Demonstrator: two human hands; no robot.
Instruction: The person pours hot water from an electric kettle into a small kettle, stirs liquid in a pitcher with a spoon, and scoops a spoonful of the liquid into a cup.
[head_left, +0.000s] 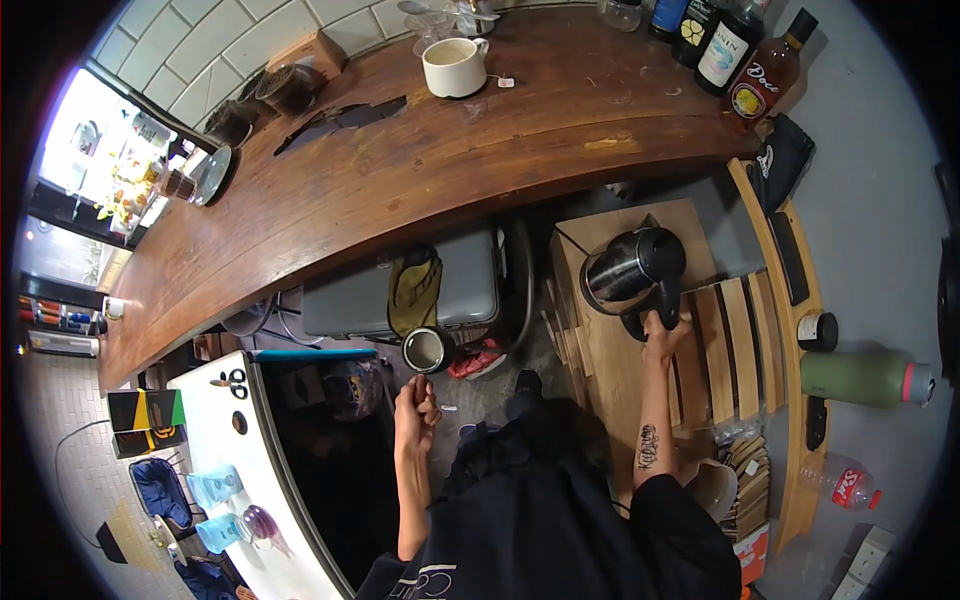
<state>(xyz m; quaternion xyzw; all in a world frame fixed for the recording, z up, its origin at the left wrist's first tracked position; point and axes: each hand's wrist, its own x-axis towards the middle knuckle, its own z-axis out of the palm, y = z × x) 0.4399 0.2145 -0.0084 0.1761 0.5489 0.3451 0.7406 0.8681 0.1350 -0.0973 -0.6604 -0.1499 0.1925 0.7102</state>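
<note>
One near-upright kettle, contents hidden, points its handle into your grasping right hand; whether your left hand grips the cup is unclear.

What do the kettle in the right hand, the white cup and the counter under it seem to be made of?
Kettle: probably metal, its dark body showing glossy reflections; the black handle looks like plastic.
Cup: likely glazed ceramic, pale and softly shiny.
Counter: apparently wood, with brown grain, slight sheen and worn patches.

A café, apparently; labelled bottles and a mug top its counter.
</note>
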